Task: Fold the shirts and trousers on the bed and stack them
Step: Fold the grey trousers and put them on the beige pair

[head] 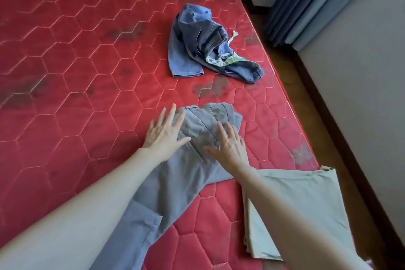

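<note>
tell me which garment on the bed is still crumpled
The blue jeans farthest from the person. The grey trousers lie flat under both hands; the pale green garment is already folded.

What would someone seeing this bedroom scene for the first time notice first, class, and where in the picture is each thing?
The red quilted mattress fills most of the view. Low in the middle, the left hand and right hand lie flat with fingers spread on grey trousers. Crumpled blue jeans sit farther up near the mattress's right edge, and a folded pale green garment lies at lower right.
</note>
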The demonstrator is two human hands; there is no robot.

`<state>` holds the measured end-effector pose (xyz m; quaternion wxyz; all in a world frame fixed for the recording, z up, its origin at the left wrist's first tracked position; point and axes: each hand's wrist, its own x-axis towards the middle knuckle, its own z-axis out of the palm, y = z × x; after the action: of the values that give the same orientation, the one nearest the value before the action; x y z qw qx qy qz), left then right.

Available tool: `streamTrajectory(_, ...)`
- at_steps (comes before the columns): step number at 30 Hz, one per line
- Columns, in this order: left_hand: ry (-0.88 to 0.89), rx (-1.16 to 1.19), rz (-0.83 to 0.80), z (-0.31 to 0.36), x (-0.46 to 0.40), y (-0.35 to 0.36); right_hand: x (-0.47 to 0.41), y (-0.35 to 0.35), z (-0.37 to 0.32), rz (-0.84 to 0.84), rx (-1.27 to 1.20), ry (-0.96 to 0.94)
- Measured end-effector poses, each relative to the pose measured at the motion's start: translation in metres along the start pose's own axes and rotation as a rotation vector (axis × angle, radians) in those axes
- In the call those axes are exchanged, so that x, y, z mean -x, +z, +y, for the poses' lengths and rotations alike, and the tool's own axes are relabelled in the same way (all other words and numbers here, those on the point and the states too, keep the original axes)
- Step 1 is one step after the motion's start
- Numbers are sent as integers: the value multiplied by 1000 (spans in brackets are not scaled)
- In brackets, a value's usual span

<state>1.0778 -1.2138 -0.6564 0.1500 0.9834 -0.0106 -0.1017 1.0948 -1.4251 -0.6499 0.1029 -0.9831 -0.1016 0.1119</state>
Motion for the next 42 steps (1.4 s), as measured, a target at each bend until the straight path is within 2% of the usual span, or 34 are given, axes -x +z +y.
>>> streamTrajectory(5, -236, 216, -94, 3, -57, 17, -18, 29, 9, 61, -48, 26)
streamTrajectory(7, -286, 343, -58, 6, -63, 21, -18, 34, 9, 99, -93, 65)
streamTrajectory(9, -311, 432, 19, 8, -60, 19, -13, 33, 9, 169, -116, 84)
streamTrajectory(11, -314, 458, 27, 11, -51, 9, -3, 23, 10, 226, -212, 101)
streamTrajectory(15, -260, 610, 107, 22, -4, -32, 31, -12, -1, 282, -293, 56)
streamTrajectory(18, -234, 727, 235, 33, 52, -73, 66, -55, -19, 341, -275, -37)
streamTrajectory(23, -189, 747, 439, 50, 154, -162, 139, -147, -68, 411, -277, -201)
streamTrajectory(29, -163, 813, 619, 63, 253, -304, 214, -289, -154, 571, -302, -332)
streamTrajectory(33, -69, 858, 733, 58, 311, -388, 264, -368, -212, 679, -277, -438)
streamTrajectory(37, 29, 898, 834, 46, 363, -446, 311, -416, -257, 816, -246, -512)
streamTrajectory(42, 106, 965, 911, 27, 408, -495, 353, -441, -303, 944, -207, -631)
